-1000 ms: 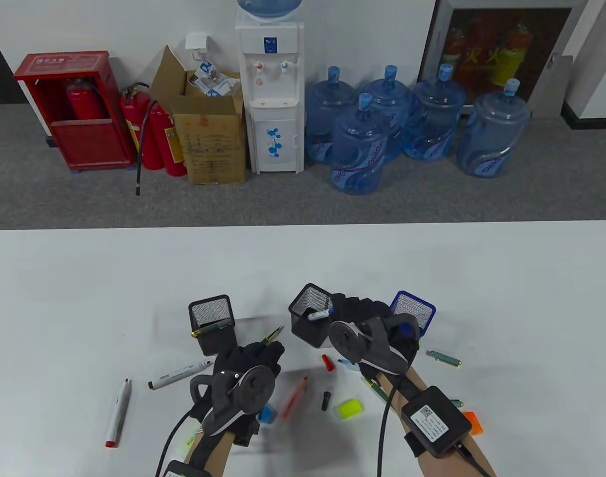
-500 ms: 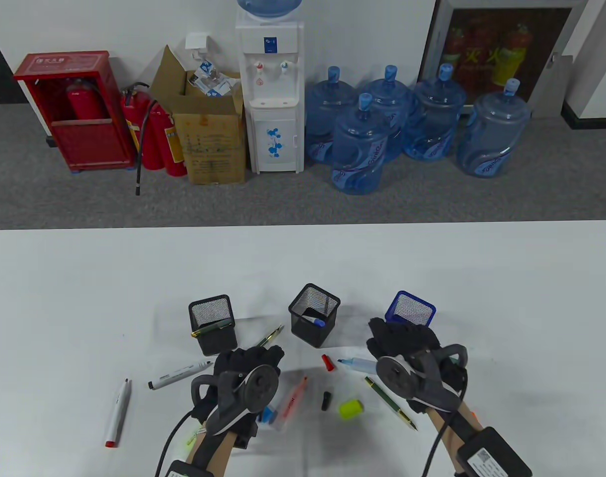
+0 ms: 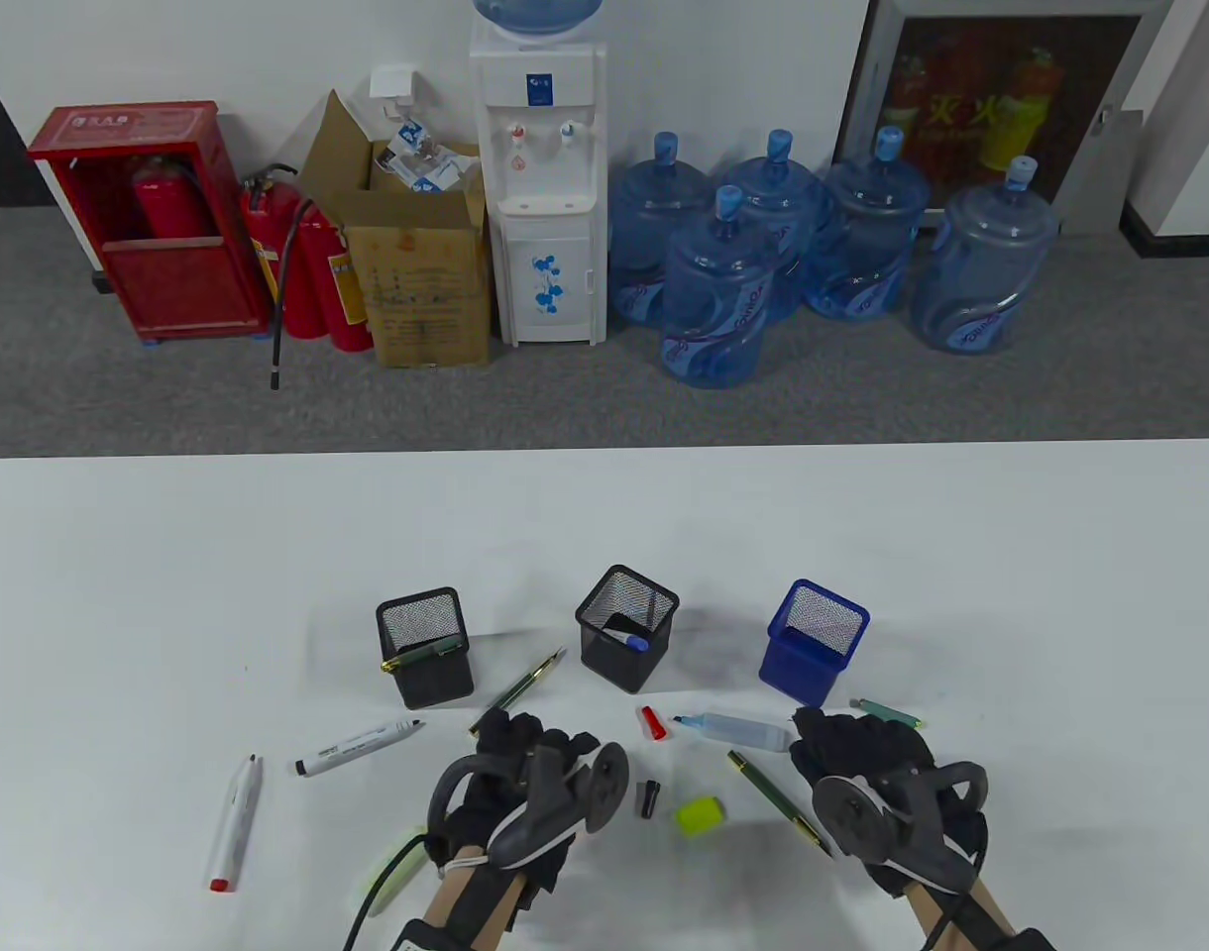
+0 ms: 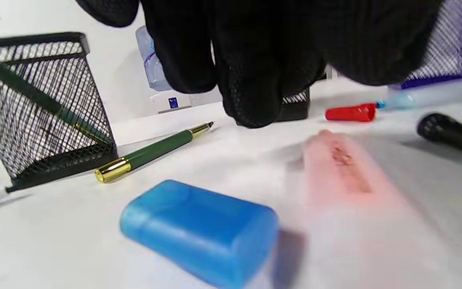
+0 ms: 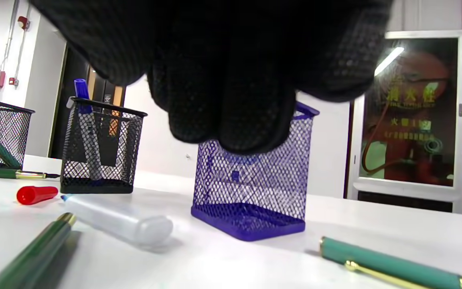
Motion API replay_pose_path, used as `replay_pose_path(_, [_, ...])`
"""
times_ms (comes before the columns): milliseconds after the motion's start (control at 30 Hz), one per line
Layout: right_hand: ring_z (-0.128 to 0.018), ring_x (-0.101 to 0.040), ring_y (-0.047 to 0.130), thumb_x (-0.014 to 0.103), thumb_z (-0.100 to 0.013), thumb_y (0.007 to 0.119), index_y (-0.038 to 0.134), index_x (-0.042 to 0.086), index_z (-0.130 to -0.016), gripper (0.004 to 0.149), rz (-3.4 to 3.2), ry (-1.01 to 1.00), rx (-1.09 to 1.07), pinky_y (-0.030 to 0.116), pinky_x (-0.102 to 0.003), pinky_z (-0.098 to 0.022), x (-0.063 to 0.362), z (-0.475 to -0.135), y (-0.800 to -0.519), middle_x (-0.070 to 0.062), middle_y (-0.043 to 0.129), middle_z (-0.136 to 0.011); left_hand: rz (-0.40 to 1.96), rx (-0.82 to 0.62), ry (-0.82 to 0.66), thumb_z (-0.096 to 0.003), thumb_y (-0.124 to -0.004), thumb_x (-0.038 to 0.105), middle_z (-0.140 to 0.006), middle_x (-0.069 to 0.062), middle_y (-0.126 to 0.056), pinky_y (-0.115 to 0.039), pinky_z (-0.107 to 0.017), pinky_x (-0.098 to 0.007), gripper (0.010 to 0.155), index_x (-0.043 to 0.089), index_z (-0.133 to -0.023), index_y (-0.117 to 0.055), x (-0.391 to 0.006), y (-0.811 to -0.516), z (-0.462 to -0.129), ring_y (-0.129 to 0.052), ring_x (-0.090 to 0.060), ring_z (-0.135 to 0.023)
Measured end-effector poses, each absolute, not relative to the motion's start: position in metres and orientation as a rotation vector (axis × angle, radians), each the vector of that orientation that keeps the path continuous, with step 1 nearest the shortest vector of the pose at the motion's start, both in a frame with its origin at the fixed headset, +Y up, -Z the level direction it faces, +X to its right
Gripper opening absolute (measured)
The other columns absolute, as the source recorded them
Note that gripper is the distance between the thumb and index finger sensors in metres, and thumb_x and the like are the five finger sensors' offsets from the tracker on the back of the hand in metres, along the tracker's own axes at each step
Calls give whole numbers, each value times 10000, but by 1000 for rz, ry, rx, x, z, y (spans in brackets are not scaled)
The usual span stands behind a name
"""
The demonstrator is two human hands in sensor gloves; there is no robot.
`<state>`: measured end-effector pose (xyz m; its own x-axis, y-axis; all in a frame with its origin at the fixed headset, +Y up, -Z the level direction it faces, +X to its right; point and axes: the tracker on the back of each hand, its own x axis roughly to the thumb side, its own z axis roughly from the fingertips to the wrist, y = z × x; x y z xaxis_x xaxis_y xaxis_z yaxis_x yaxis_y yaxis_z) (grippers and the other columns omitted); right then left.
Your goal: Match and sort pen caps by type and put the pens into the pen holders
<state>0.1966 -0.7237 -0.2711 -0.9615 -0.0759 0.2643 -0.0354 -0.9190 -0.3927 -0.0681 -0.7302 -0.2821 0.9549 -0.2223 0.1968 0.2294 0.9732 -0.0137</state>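
My left hand [image 3: 525, 755] hovers low over the table with its fingers [image 4: 251, 80] hanging loosely and holding nothing. Beneath it lie a blue cap [image 4: 199, 230] and a blurred orange highlighter [image 4: 341, 168]. My right hand [image 3: 854, 745] hangs with relaxed, empty fingers [image 5: 231, 100] in front of the blue holder [image 3: 815, 639]. The middle black holder [image 3: 626, 626] has a blue-capped marker in it. A green pen stands in the left black holder [image 3: 423, 644]. An uncapped highlighter [image 3: 735, 731], a red cap [image 3: 652, 723], a black cap [image 3: 648, 797] and a yellow cap [image 3: 701, 814] lie between my hands.
One green pen [image 3: 517, 688] lies by the left holder, another [image 3: 778, 800] beside my right hand. A teal cap [image 3: 887, 713] lies right of the blue holder. A white marker [image 3: 359, 748] and a red-tipped white pen [image 3: 236, 822] lie at the left.
My right hand has drawn back from the middle holder to the near right, leaving the blue-capped marker inside. My left hand has shifted right and nearer, covering the orange highlighter and blue cap.
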Motion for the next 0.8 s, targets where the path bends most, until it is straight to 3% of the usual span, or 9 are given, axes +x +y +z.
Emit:
replay_pose_path(100, [-483, -145, 1073, 461, -413, 747, 863, 211, -805, 479, -3036, 623, -428, 916, -405, -444, 199, -270, -724, 36, 1020, -637, -331, -64, -167, -329, -819, 550, -878, 56, -1017, -527, -780, -602, 764, 300, -1041, -702, -57, -733, -283, -884, -263, -924])
replay_pose_path(167, [-483, -145, 1072, 461, -412, 747, 864, 210, -804, 479, -3028, 619, -429, 916, -405, -444, 201, -269, -726, 36, 1020, -636, -341, -46, -156, -315, -835, 543, -855, 58, -1032, -535, -772, -587, 802, 238, -1045, -704, -54, -734, -285, -896, -262, -914])
replay_pose_path(233, [-479, -147, 1072, 460, -412, 747, 864, 210, -803, 478, -3024, 628, -433, 915, -407, -443, 203, -268, -726, 35, 1021, -632, -357, -156, -132, -322, -837, 541, -871, 44, -1021, -517, -777, -589, 851, 200, -1078, -647, -50, -739, -289, -876, -270, -933])
replay_pose_path(433, [-487, -148, 1073, 460, -412, 750, 865, 211, -804, 479, -3042, 610, -426, 915, -410, -450, 207, -269, -727, 37, 1020, -638, -445, -167, -121, -302, -867, 536, -827, 46, -1040, -538, -770, -593, 847, 203, -1058, -679, -40, -751, -290, -897, -269, -908])
replay_pose_path(633, [-489, -148, 1071, 460, -412, 750, 863, 211, -804, 478, -3022, 622, -426, 914, -410, -450, 208, -268, -724, 36, 1019, -639, -448, -167, -129, -356, -876, 449, -810, 56, -1038, -571, -759, -608, 756, 199, -1047, -697, -34, -751, -289, -924, -284, -881])
replay_pose_path(800, [-488, -147, 1071, 461, -414, 748, 863, 211, -804, 478, -3044, 639, -368, 914, -410, -449, 219, -269, -720, 38, 1018, -639, -339, -55, -186, -393, -815, 413, -880, 38, -1006, -561, -758, -640, 679, 216, -1034, -707, -40, -717, -281, -889, -297, -931])
